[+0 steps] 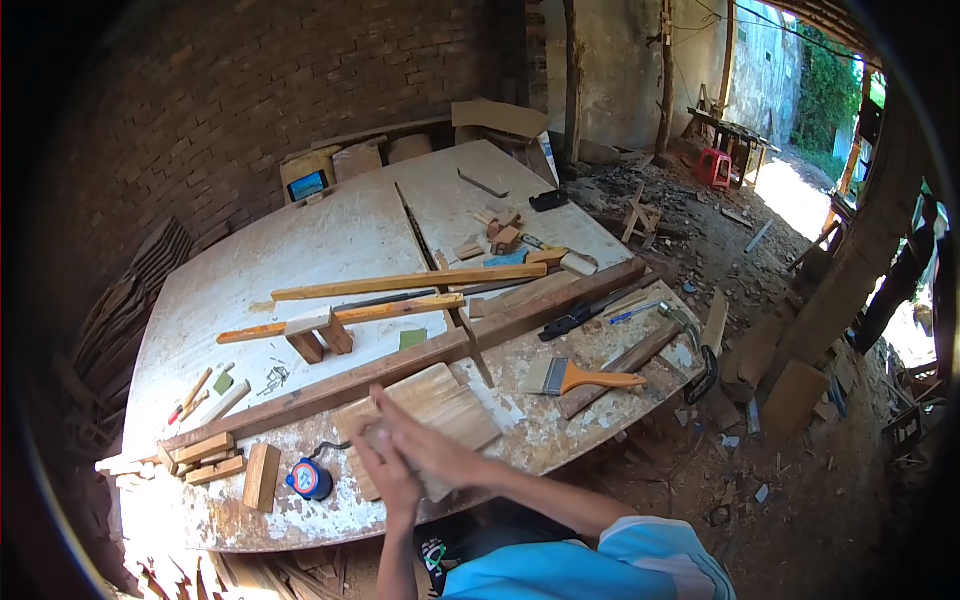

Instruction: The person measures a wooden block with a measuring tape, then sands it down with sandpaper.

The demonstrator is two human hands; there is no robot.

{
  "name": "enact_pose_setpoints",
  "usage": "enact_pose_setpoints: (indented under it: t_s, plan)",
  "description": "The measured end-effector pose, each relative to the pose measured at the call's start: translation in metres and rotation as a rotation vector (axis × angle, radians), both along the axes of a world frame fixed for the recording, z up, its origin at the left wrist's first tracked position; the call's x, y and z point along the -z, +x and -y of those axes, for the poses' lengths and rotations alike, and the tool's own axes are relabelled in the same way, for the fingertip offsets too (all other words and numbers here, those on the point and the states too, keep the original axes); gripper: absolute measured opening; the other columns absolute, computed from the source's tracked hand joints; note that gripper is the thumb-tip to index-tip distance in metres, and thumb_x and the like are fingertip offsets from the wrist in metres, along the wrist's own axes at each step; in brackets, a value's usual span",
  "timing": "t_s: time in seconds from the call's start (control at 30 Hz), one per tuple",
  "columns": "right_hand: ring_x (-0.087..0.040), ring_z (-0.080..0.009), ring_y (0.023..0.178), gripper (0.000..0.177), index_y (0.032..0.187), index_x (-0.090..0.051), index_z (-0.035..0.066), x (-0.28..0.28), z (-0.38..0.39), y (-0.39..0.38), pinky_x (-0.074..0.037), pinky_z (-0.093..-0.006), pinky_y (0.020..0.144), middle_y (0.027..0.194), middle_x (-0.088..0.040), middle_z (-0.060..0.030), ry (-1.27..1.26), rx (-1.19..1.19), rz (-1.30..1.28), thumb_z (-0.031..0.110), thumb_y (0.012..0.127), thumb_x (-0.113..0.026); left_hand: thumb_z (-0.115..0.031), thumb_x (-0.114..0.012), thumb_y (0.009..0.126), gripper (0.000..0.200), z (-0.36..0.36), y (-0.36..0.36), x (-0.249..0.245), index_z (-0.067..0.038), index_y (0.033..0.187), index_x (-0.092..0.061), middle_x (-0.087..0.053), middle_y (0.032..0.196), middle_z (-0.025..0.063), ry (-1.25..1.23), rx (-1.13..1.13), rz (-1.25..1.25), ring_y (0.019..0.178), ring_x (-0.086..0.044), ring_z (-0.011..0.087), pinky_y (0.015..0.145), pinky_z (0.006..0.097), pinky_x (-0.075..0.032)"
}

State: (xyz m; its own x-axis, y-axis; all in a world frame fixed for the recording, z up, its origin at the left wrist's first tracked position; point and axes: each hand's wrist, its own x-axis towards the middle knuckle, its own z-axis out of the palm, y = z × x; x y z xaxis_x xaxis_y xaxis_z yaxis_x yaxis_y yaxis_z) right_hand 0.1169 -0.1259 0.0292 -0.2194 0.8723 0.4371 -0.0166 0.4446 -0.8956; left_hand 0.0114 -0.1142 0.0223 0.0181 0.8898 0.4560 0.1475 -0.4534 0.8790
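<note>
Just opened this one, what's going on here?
A person's left hand and right hand are close together over a wooden board on a cluttered worktable. They're too blurred to tell whether anything is between them. A round blue object sits left of the board; a wide paintbrush lies to its right.

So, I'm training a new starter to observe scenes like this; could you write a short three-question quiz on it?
1. Fill in the colour: the stool in the background is ____.
2. True or false: the paintbrush lies with its bristle end toward the hands.
3. What lies beneath the hands?
A. the paintbrush
B. a wooden board
C. the stool

Key: 1. red; 2. true; 3. B
</note>
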Motion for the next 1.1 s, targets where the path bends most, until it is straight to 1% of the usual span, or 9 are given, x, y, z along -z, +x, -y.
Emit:
enact_pose_setpoints:
  t_s: [0.13, 0.2, 0.23, 0.37, 0.47, 0.53, 0.7, 0.8, 1.1]
  plan:
    - [0.002, -0.0263, 0.138, 0.064, 0.143, -0.004, 0.003, 0.006, 0.007, -0.005, -0.004, -0.0359, 0.111, 0.149, 0.004, -0.0159, -0.026, -0.05, 0.256, 0.044, 0.096, -0.02, -0.024, -0.039, 0.095, 0.025, -0.028, -0.009, -0.002, -0.004, 0.111, -0.041, -0.049, 0.1, 0.011, -0.122, -0.009, 0.283, 0.096, -0.048, 0.0192, 0.087, 0.0305, -0.036]
    - [0.0, -0.0253, 0.138, 0.061, 0.143, -0.003, 0.003, -0.01, -0.028, 0.01, -0.004, -0.0336, 0.112, 0.149, 0.002, -0.0158, -0.242, -0.11, -0.011, 0.041, 0.097, -0.02, -0.023, -0.039, 0.095, 0.026, -0.006, 0.013, -0.009, -0.003, 0.112, -0.041, -0.047, 0.104, 0.0119, 0.043, -0.09, -0.065, 0.099, -0.046, 0.0204, 0.09, 0.0309, -0.034]
    - [-0.001, -0.0246, 0.138, 0.059, 0.143, -0.006, 0.003, -0.017, -0.034, 0.017, -0.005, -0.0322, 0.112, 0.15, 0.001, -0.0141, -0.243, -0.224, -0.099, 0.038, 0.098, -0.02, -0.021, -0.038, 0.095, 0.029, -0.005, 0.02, -0.003, 0.001, 0.114, -0.039, -0.044, 0.107, 0.0139, 0.035, -0.044, 0.02, 0.099, -0.043, 0.0237, 0.09, 0.0324, -0.033]
    - [0.0, -0.0251, 0.138, 0.058, 0.143, -0.01, 0.003, 0.015, -0.002, -0.008, -0.006, -0.0347, 0.111, 0.15, 0.001, -0.012, -0.016, -0.07, 0.213, 0.038, 0.098, -0.021, -0.02, -0.038, 0.095, 0.026, -0.028, -0.008, -0.02, 0.0, 0.111, -0.041, -0.046, 0.104, 0.0134, -0.104, -0.076, 0.215, 0.097, -0.044, 0.0225, 0.088, 0.0324, -0.034]
    - [-0.003, -0.0262, 0.138, 0.057, 0.144, -0.008, 0.008, -0.013, -0.012, 0.001, -0.01, -0.0374, 0.111, 0.15, 0.001, -0.0131, -0.161, 0.009, 0.318, 0.04, 0.097, -0.02, -0.022, -0.039, 0.095, 0.026, -0.04, 0.004, -0.006, -0.001, 0.11, -0.042, -0.046, 0.102, 0.0127, -0.015, -0.109, 0.164, 0.097, -0.043, 0.0223, 0.089, 0.0324, -0.034]
    - [-0.003, -0.0262, 0.138, 0.058, 0.144, -0.009, 0.008, -0.048, -0.031, 0.021, -0.013, -0.0354, 0.111, 0.15, -0.001, -0.0128, -0.307, -0.127, -0.014, 0.041, 0.097, -0.02, -0.022, -0.038, 0.095, 0.029, -0.013, 0.028, -0.018, 0.0, 0.112, -0.041, -0.044, 0.11, 0.0149, 0.004, -0.039, 0.06, 0.104, -0.041, 0.024, 0.093, 0.0346, -0.03]
    - [-0.018, -0.0218, 0.136, 0.053, 0.142, -0.013, 0.002, -0.016, -0.003, 0.011, -0.017, -0.0323, 0.11, 0.148, -0.016, -0.0119, -0.033, 0.028, 0.187, 0.031, 0.099, -0.021, -0.021, -0.039, 0.094, 0.029, -0.037, 0.008, -0.028, 0.001, 0.112, -0.041, -0.045, 0.111, 0.0153, -0.165, 0.111, 0.47, 0.108, -0.041, 0.0252, 0.097, 0.0347, -0.028]
    - [-0.02, -0.0234, 0.135, 0.053, 0.141, -0.015, 0.0, -0.021, -0.036, 0.031, -0.018, -0.0308, 0.109, 0.147, -0.02, -0.0139, -0.139, -0.045, -0.008, 0.031, 0.099, -0.023, -0.019, -0.039, 0.094, 0.026, -0.018, 0.037, -0.029, 0.001, 0.11, -0.042, -0.046, 0.108, 0.0146, 0.099, -0.069, 0.041, 0.106, -0.042, 0.0244, 0.096, 0.0346, -0.029]
    - [-0.047, -0.0266, 0.119, 0.043, 0.131, -0.039, 0.0, 0.006, 0.006, 0.035, -0.035, -0.0325, 0.098, 0.127, -0.049, -0.0194, -0.149, 0.114, 0.166, 0.024, 0.095, -0.039, -0.023, -0.046, 0.092, 0.036, -0.058, -0.007, -0.009, -0.005, 0.122, -0.04, -0.045, 0.113, 0.0125, -0.003, -0.058, 0.398, 0.092, -0.049, 0.0197, 0.086, 0.035, -0.04]
